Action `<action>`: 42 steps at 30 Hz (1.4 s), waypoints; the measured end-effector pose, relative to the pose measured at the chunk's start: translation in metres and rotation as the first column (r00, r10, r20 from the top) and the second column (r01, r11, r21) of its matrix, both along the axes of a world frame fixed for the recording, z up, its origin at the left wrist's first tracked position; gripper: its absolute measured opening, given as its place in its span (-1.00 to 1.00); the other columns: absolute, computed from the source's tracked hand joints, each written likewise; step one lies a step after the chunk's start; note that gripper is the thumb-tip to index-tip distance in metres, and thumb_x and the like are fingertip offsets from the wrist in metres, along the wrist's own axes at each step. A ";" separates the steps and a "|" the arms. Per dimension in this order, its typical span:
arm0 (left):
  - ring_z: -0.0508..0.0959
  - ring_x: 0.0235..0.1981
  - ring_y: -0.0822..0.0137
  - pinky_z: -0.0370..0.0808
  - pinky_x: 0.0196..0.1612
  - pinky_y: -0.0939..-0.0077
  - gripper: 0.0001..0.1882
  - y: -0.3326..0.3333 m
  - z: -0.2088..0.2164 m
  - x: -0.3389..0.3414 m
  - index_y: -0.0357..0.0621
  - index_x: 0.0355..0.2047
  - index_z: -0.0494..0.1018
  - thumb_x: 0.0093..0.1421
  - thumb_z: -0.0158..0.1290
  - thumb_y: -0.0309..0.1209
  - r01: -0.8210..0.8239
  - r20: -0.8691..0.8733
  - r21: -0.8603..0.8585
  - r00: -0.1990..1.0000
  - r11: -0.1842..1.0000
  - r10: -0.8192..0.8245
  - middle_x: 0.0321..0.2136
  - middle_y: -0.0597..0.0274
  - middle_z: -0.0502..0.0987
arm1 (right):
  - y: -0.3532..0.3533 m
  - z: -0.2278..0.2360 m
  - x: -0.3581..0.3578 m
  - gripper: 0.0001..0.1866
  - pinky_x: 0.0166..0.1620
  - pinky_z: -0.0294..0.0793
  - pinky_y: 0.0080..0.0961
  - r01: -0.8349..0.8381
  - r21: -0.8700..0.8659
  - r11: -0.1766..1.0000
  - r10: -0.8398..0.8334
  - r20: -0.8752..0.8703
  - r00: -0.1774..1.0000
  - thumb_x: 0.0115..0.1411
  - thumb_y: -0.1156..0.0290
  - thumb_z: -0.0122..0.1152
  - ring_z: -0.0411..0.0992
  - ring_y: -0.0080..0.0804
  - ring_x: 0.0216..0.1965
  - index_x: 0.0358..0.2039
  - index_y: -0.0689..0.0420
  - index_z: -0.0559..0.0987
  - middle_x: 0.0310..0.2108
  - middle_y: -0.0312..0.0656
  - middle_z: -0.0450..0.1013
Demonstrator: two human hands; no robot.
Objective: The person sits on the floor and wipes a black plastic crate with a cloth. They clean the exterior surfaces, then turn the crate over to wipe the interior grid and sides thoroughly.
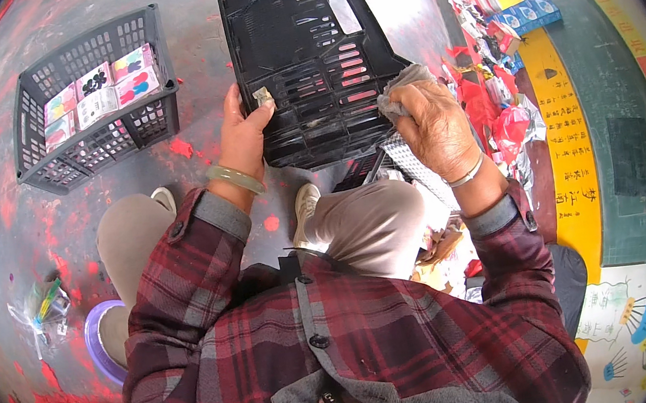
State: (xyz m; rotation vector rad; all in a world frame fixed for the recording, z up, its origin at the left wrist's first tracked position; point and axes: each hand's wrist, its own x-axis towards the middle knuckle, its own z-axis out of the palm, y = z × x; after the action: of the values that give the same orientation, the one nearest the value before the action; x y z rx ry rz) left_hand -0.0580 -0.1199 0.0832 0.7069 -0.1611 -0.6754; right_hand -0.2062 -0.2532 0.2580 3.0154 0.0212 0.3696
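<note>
A black slotted plastic crate [296, 58] is tilted up in front of me, one broad slotted face toward me. My left hand [246, 126] grips its left lower edge, thumb on the face beside a small pale patch [262, 95] that looks like a torn label. With my right hand [435, 125] I hold a crumpled grey cloth [406, 86] against the crate's lower right corner; the fingers are bunched around it. Through the slots, pinkish red shows from behind.
At left on the grey, red-flecked floor stands a dark grey crate [99, 145] holding several colourful flat packs [98, 92]. A purple-rimmed basin [105, 344] and a clear plastic bag [43, 307] lie nearer. Heaped packages and red wrappings [504, 120] line the right, beside a green chalkboard [626, 145].
</note>
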 end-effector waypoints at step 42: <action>0.41 -0.07 0.39 0.35 0.02 0.47 -0.36 -0.005 -0.001 -0.002 -0.20 0.24 0.02 0.19 0.02 -0.48 0.033 0.132 0.036 0.991 0.999 -0.038 -0.05 0.19 0.40 | -0.014 -0.018 -0.022 -0.69 -0.07 0.34 -0.30 -0.023 -0.238 0.971 0.046 0.093 0.995 -0.06 0.61 0.05 0.39 -0.19 -0.17 -0.22 0.13 0.45 -0.23 -0.13 0.42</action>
State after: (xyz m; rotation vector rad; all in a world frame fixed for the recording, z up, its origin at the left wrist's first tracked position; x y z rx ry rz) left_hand -0.0600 -0.1252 0.0824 0.7831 -0.2854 -0.6666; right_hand -0.2277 -0.2674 0.2403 2.7612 0.1025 0.4805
